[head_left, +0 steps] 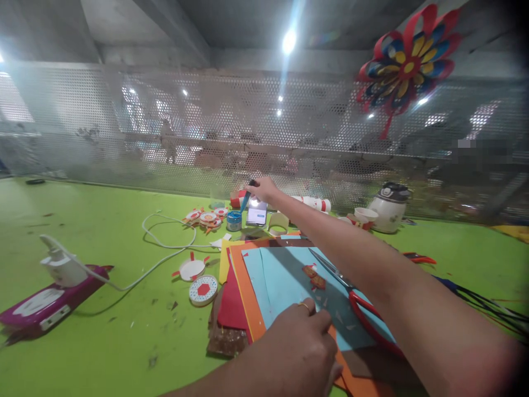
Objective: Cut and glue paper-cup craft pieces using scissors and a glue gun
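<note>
My right hand [262, 189] reaches far across the table, fingers pinched around a blue paintbrush [245, 202] with a dark upper end. The tool's lower end meets the mouth of a small jar of blue paint [233, 221]. Close to me, my left hand [295, 344] rests curled over a stack of coloured sheets, with a ring on one finger; what its fingertips hold, if anything, is hidden. Light blue paper [285, 275] tops the stack, bearing small brown-red cut pieces [314, 277] and paper scraps. Red-handled scissors [359, 306] lie on it beneath my right forearm.
Round white-and-red paper pieces [203, 290] lie left of the stack. A phone [257, 213] stands behind, beside a tape roll [278, 224]. A purple power strip [53, 303] with a white cable is at left. A white kettle-like container [388, 208] stands at right.
</note>
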`<action>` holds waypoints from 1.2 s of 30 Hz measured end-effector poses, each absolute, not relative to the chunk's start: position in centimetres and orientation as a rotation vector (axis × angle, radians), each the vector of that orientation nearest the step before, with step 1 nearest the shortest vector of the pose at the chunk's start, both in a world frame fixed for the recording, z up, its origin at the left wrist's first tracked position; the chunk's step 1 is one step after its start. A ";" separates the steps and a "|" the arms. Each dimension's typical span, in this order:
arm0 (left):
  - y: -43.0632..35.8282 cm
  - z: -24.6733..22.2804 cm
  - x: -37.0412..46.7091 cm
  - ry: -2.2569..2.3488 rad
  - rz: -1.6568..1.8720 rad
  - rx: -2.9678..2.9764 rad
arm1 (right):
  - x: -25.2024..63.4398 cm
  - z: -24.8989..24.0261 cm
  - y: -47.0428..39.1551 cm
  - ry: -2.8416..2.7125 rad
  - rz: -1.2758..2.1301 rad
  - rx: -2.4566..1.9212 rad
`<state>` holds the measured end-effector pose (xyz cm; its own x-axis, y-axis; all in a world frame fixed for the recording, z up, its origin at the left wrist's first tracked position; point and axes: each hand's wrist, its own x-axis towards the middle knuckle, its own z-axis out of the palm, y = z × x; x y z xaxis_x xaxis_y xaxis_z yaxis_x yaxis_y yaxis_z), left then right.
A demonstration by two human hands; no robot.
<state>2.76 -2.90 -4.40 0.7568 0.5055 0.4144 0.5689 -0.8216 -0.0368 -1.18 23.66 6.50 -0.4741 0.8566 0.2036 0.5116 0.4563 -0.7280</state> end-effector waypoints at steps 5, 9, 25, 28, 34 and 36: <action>-3.0 -4.1 2.7 -0.889 -0.551 -2.803 | -1.6 6.2 23.2 -2.165 0.823 -1.113; -3.1 -4.3 2.7 -0.844 -0.597 -2.782 | -1.2 6.2 22.5 -2.242 0.847 -1.074; -3.3 -4.6 2.4 -0.828 -0.602 -2.796 | 1.5 7.0 22.1 -2.538 1.088 -0.830; -3.4 -4.3 2.4 -0.845 -0.584 -2.786 | 2.4 7.7 22.4 -2.550 1.105 -0.789; -3.6 -4.2 2.3 -0.818 -0.588 -2.793 | 2.6 8.0 22.3 -2.527 1.054 -0.750; -3.5 -4.4 2.3 -0.800 -0.590 -2.792 | 2.2 7.6 22.1 -2.519 1.021 -0.758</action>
<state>2.34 -3.49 -4.36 0.7769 0.4691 0.4199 0.5397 -0.8397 -0.0603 2.17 22.11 7.56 -0.8087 0.5811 0.0913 0.3537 0.6044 -0.7139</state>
